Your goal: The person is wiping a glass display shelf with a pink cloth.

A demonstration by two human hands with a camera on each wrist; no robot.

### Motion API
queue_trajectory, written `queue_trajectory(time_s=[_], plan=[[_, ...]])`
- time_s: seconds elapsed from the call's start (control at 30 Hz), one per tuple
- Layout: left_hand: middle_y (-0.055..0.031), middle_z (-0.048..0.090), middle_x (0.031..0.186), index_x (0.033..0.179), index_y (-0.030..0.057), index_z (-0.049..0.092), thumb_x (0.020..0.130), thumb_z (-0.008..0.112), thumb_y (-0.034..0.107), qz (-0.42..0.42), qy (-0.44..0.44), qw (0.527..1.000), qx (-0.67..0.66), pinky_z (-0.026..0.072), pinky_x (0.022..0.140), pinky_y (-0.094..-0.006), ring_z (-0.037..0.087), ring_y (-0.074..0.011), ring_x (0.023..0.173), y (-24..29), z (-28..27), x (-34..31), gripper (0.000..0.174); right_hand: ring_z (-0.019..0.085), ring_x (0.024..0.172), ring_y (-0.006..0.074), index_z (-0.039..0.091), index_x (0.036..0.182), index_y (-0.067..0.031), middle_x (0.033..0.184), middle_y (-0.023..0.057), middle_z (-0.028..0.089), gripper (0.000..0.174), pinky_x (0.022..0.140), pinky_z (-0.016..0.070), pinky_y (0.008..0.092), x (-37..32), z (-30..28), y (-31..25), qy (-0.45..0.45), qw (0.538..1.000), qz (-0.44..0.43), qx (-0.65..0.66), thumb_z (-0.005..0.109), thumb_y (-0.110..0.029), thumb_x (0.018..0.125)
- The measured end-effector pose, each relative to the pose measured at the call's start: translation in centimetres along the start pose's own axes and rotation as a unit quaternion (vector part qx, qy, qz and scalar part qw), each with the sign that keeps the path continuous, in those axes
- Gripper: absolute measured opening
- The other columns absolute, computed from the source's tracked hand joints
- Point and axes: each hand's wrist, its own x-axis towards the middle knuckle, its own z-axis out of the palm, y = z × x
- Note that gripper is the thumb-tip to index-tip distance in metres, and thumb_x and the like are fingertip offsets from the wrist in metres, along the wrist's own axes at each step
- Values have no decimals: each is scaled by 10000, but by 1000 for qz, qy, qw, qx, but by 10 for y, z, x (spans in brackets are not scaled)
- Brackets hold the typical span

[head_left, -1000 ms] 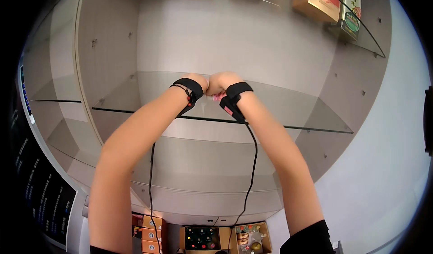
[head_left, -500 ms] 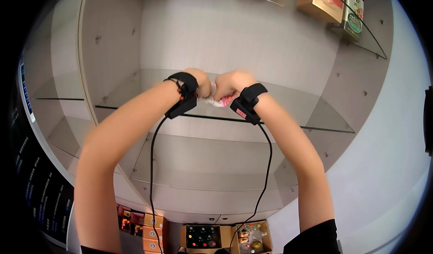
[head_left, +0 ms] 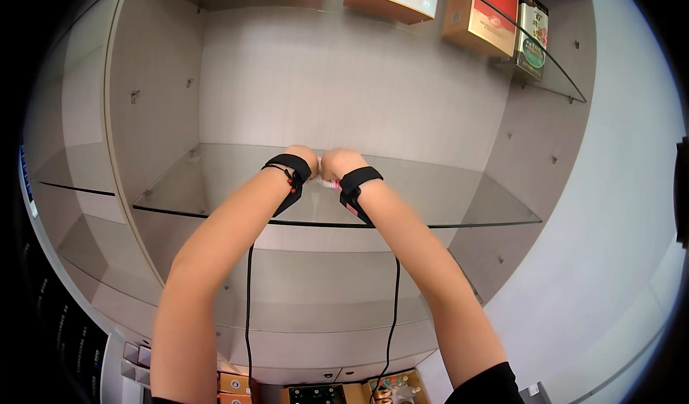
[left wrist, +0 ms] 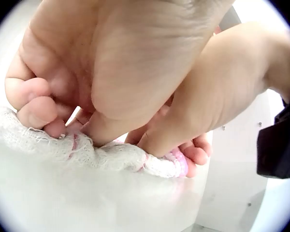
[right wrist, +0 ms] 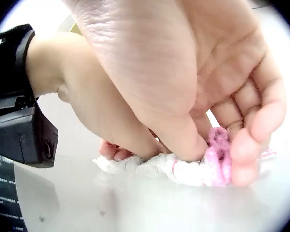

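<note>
Both hands work on a white gauze cloth (left wrist: 111, 159) with pink stitching and a pink edge, bunched low on the glass shelf (head_left: 430, 196). My left hand (head_left: 301, 158) pinches the cloth, its thumb pressed into the gauze and fingers curled behind it. Close beside it, my right hand (head_left: 343, 163) grips the cloth near the pink edge (right wrist: 217, 159), with fingers curled round that end. In the head view the hands hide most of the cloth; only a small white and pink part shows between the wrists.
Above, a glass shelf holds several boxes, among them a red and gold box (head_left: 488, 12) and a dark green box (head_left: 532, 38). Cables hang from both wrists past the shelf's front edge (head_left: 308, 224). Cartons of bottles (head_left: 398, 388) stand on the floor below.
The hands drew apart along the cloth, then came close together again. The head view has shifted up, so more of the boxes above shows and less of the floor cartons.
</note>
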Motion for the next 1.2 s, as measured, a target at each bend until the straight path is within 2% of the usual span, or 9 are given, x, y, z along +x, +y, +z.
queue_trajectory(time_s=[0.23, 0.53, 0.57, 0.63, 0.67, 0.77, 0.8, 0.93, 1.2], plan=[[-109, 527, 788, 851, 107, 502, 647, 423, 160, 2, 35, 999, -6, 396, 613, -319, 500, -235, 725, -6, 18, 26, 225, 517, 668, 240, 539, 686, -29, 717, 131, 531, 164, 563, 406, 304, -1, -2, -3, -25, 999, 20, 14, 470, -110, 562], [-105, 526, 792, 735, 73, 545, 644, 439, 230, 8, 116, 993, -23, 397, 635, -288, 502, -216, 747, -5, 27, 20, 210, 505, 713, 260, 539, 728, -31, 766, 140, 523, 195, 604, 401, 310, -14, 0, 1, 12, 1000, -10, -21, 465, -148, 590], [-104, 527, 791, 740, 77, 545, 645, 436, 241, -1, 120, 993, -17, 396, 637, -289, 503, -215, 745, -4, 26, 15, 219, 517, 641, 238, 539, 665, -32, 681, 120, 535, 159, 559, 403, 301, -17, -1, 0, 31, 999, -16, -29, 465, -147, 584], [-102, 527, 789, 746, 75, 543, 650, 429, 246, 18, 116, 993, 5, 397, 631, -294, 505, -216, 734, 0, 21, 2, 227, 507, 532, 205, 519, 569, -36, 563, 86, 523, 126, 492, 392, 287, -28, -13, -2, -38, 999, -2, -28, 464, -149, 572], [-103, 528, 786, 753, 76, 542, 650, 430, 242, 23, 95, 995, 20, 397, 628, -296, 506, -219, 731, 1, 19, -4, 226, 471, 450, 177, 490, 506, -43, 482, 56, 490, 131, 441, 366, 274, -28, -9, 1, 3, 999, -13, -30, 471, -161, 560], [-101, 533, 746, 763, 78, 541, 637, 448, 202, 46, 50, 996, 57, 395, 587, -297, 509, -223, 683, 7, 5, -23, 199, 425, 409, 147, 468, 479, -64, 453, 25, 457, 200, 419, 341, 263, -38, -21, 3, -57, 998, -16, -31, 493, -243, 565], [-95, 530, 714, 754, 77, 540, 629, 453, 177, 40, 30, 997, 63, 390, 560, -289, 506, -213, 648, 9, 2, -27, 181, 415, 404, 136, 458, 476, -68, 442, 14, 445, 318, 416, 335, 257, -38, -23, 2, -58, 998, -2, -23, 502, -367, 576], [-59, 501, 622, 711, 71, 520, 624, 438, 117, 46, -17, 998, 29, 372, 491, -244, 468, -145, 529, 10, -9, -34, 128, 433, 444, 137, 482, 518, -58, 481, 16, 462, 443, 430, 345, 251, -37, -30, 6, -98, 995, -5, -28, 512, -499, 539], [-60, 494, 598, 657, 42, 500, 659, 387, 190, 18, -40, 999, -6, 373, 507, -228, 454, -132, 501, 7, -17, -33, 186, 460, 474, 152, 507, 565, -76, 532, 17, 499, 315, 473, 381, 250, -16, -24, -4, -87, 995, -21, -53, 555, -387, 539]])
